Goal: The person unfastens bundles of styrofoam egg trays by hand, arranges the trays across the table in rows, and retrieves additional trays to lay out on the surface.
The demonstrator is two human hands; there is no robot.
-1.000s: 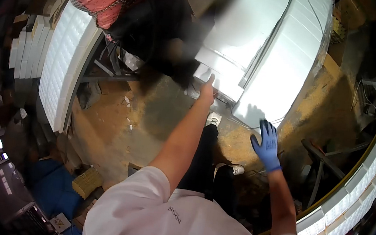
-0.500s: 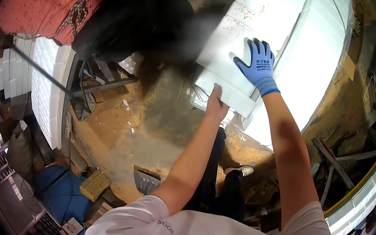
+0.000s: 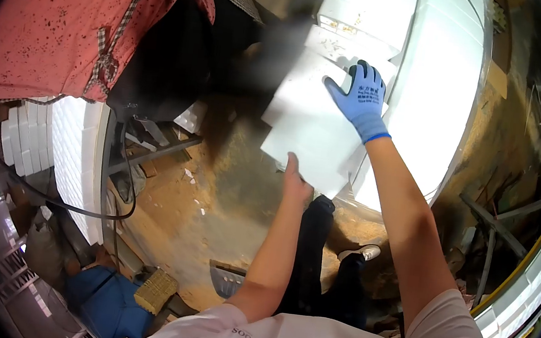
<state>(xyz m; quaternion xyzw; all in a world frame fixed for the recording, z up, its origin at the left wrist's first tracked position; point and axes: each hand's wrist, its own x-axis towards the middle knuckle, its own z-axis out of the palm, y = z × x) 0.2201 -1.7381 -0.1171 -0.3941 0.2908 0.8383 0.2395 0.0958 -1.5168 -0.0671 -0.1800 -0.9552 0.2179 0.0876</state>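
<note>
White flat panels point(image 3: 319, 131) lie overlapping in the upper middle, their near end sticking out toward me. My bare left hand point(image 3: 295, 184) holds the near edge of the closest panel, thumb on top and fingers hidden beneath. My right hand point(image 3: 362, 99), in a blue glove with dark fingertips, lies on the top of the panels with fingers spread. Beyond it are more white pieces point(image 3: 371, 6) with yellowish crumbs on them. A long white stack point(image 3: 439, 88) runs along their right side.
At the upper left stands a person in a red garment point(image 3: 58, 28) and dark clothing. Curved white stacks stand at the left point(image 3: 76, 158) and lower right point(image 3: 524, 301). A metal frame point(image 3: 494, 220) is at the right. A blue bundle point(image 3: 109, 301) and yellow block point(image 3: 156, 290) lie lower left.
The near panels have shifted toward me, with my left hand on their edge. My right hand moved from beside the stack onto the panels. More of the other person now shows.
</note>
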